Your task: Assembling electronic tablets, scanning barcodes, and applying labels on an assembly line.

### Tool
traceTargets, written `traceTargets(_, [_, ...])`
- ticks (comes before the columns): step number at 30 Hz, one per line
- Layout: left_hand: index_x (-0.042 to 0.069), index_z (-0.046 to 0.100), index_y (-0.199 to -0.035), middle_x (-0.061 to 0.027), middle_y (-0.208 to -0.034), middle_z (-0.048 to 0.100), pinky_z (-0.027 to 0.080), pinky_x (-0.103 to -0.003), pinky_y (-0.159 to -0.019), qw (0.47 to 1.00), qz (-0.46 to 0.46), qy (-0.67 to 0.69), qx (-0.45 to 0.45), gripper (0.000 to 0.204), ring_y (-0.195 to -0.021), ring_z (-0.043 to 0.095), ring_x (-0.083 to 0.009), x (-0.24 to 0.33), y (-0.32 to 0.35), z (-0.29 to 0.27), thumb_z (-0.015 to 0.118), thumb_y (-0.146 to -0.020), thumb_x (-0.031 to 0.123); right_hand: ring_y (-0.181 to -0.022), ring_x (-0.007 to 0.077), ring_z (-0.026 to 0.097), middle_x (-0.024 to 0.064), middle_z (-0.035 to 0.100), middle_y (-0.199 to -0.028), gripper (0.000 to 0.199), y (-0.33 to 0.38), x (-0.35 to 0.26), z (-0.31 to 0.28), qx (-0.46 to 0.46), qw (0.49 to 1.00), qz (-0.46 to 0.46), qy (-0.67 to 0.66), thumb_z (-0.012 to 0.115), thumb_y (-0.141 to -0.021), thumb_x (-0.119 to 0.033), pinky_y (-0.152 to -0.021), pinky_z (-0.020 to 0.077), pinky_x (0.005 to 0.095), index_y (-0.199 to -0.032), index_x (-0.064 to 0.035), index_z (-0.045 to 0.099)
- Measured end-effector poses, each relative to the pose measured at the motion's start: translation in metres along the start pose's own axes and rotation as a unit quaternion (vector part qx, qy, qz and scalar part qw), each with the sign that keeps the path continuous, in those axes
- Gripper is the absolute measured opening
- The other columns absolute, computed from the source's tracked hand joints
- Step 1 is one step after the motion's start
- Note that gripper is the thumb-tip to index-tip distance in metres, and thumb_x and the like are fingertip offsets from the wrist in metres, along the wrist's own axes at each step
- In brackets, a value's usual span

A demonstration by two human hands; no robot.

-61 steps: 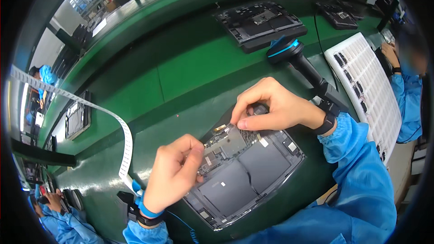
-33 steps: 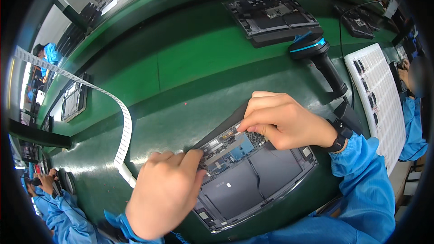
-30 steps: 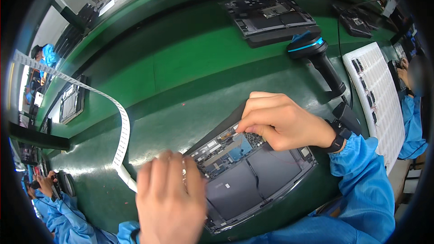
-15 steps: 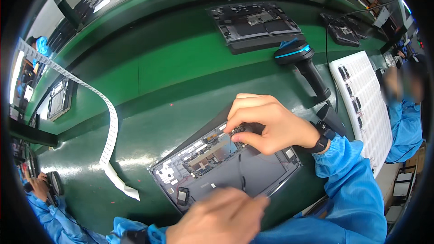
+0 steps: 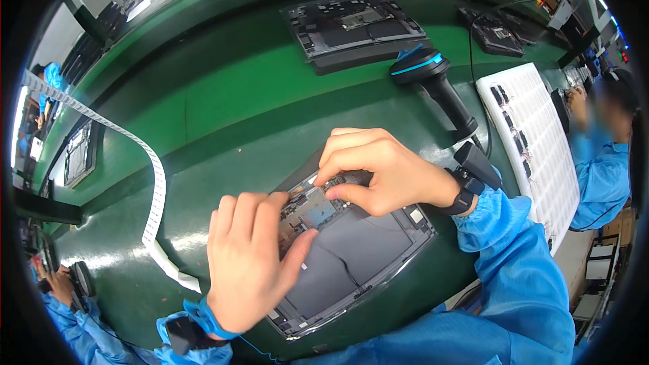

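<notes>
Opened laptop base (image 5: 351,257) flat on the green counter (image 5: 223,88), its back cover already off and the boards and dark battery pack exposed. Right hand (image 5: 385,172) pinched on a small part at the board's upper edge; left hand (image 5: 247,257) loose, palm down, fingertips just resting on the circuit board (image 5: 307,206) – holding nothing. Part seemingly not yet seated; cover not back on. Beyond the right grip, a barcode scanner (image 5: 436,88) and white parts tray (image 5: 534,135); farther off, a second opened laptop (image 5: 351,23). Left of the left grip, a white tape strip (image 5: 152,182) – nothing blocking.
</notes>
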State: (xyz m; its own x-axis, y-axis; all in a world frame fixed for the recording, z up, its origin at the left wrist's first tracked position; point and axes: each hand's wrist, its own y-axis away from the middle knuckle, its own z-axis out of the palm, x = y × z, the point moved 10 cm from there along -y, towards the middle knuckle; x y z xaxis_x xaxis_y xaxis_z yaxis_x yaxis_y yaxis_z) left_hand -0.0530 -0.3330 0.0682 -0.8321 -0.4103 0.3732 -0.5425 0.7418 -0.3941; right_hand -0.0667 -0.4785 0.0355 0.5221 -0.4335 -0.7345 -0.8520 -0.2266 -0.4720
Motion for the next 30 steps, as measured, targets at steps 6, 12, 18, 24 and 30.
traceTargets(6, [0.0,0.069,-0.099,-0.0127,-0.095,0.063,0.046,-0.042,-0.072,0.997,-0.004,0.073,-0.001,0.033,-0.085,0.056,-0.0336,-0.021,0.015,0.016,0.089,-0.074,0.009,-0.086,0.0281,0.066,0.0126,0.072,-0.095,0.024,0.002,0.002,-0.001,-0.017,1.0,0.018,0.007,0.082,-0.074,0.005,-0.073,0.0538,0.0378,-0.096,0.0012,0.074])
traceTargets(12, [-0.001,0.069,-0.097,-0.0129,-0.093,0.061,0.046,-0.043,-0.071,0.996,-0.012,0.085,0.025,0.03,-0.083,0.055,-0.0332,-0.032,0.018,0.014,0.086,-0.074,0.005,-0.093,0.0294,0.063,0.0134,0.07,-0.104,0.027,0.027,-0.004,-0.024,0.104,0.993,0.01,0.061,0.078,-0.074,0.002,-0.077,0.0529,0.0391,-0.1,0.0007,0.074])
traceTargets(18, [-0.001,0.07,-0.096,-0.0122,-0.092,0.06,0.046,-0.042,-0.07,0.993,-0.015,0.116,0.024,0.027,-0.082,0.054,-0.0321,-0.03,0.015,0.017,0.086,-0.074,0.003,-0.118,0.0364,0.059,0.0165,0.066,-0.126,0.022,0.05,-0.014,-0.018,0.025,0.992,0.057,0.109,0.078,-0.07,0.004,-0.092,0.0548,0.0424,-0.092,-0.0008,0.075])
traceTargets(24, [-0.002,0.07,-0.096,-0.0128,-0.091,0.06,0.046,-0.041,-0.069,0.99,-0.025,0.137,0.032,0.028,-0.082,0.055,-0.0323,-0.034,0.016,0.022,0.086,-0.074,0.003,-0.123,0.0379,0.054,0.0152,0.06,-0.132,0.021,0.047,-0.009,-0.011,-0.027,0.992,0.067,0.107,0.075,-0.073,0.009,-0.095,0.051,0.0446,-0.09,-0.0019,0.068])
traceTargets(30, [-0.003,0.068,-0.096,-0.0129,-0.091,0.059,0.046,-0.042,-0.069,0.995,-0.008,0.1,0.026,0.028,-0.081,0.055,-0.0325,-0.023,0.011,0.03,0.086,-0.075,0.002,-0.12,0.0383,0.054,0.0145,0.06,-0.128,0.022,0.049,-0.004,-0.015,-0.027,0.987,0.058,0.145,0.075,-0.076,0.009,-0.096,0.0495,0.0457,-0.093,-0.0014,0.065])
